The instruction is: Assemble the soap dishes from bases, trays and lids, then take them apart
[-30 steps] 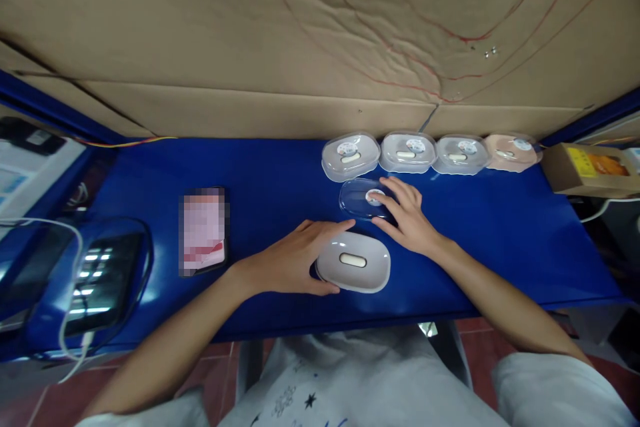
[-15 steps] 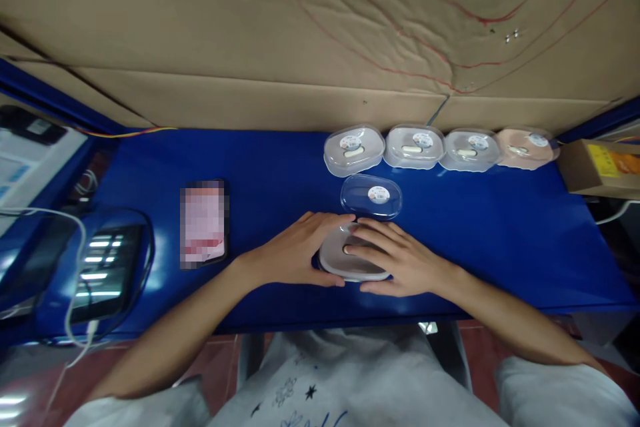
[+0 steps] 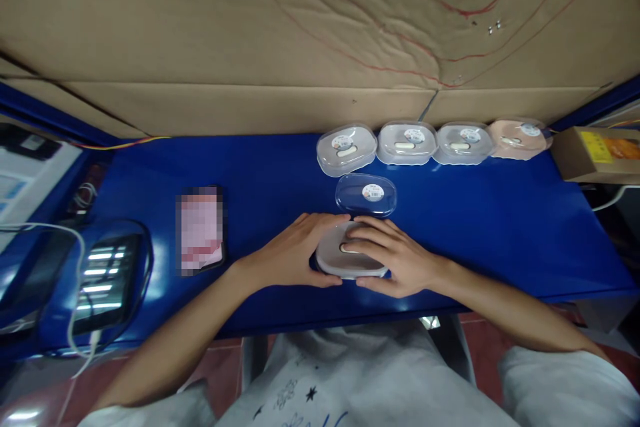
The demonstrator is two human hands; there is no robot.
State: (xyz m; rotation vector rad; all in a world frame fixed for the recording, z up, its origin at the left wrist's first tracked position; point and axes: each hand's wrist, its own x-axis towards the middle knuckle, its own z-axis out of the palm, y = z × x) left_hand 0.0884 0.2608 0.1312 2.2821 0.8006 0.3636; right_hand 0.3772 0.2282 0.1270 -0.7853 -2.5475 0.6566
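A pale grey oval plastic box point(image 3: 330, 255) lies near the table's front edge between my two hands. My left hand point(image 3: 290, 255) curves round its left end, thumb at the near side and fingers at the far side. Over the right part of the box lies my right hand point(image 3: 400, 255), its fingers across the top by a small cream-coloured piece point(image 3: 345, 248) and its thumb at the near rim. Just beyond my hands, a clear oval lid point(image 3: 355, 195) with a round white label rests flat on the table.
Several oval boxes with clear covers point(image 3: 407, 143) stand in a row at the back, the rightmost peach-coloured. A phone point(image 3: 200, 230) lies to the left on the blue table point(image 3: 270, 180). Farther left are a dark tablet point(image 3: 105, 280) and cables. A cardboard box point(image 3: 575, 153) stands at right.
My camera view has shifted slightly. The fingers of my right hand have moved a little over the box top; both hands stay on the box.
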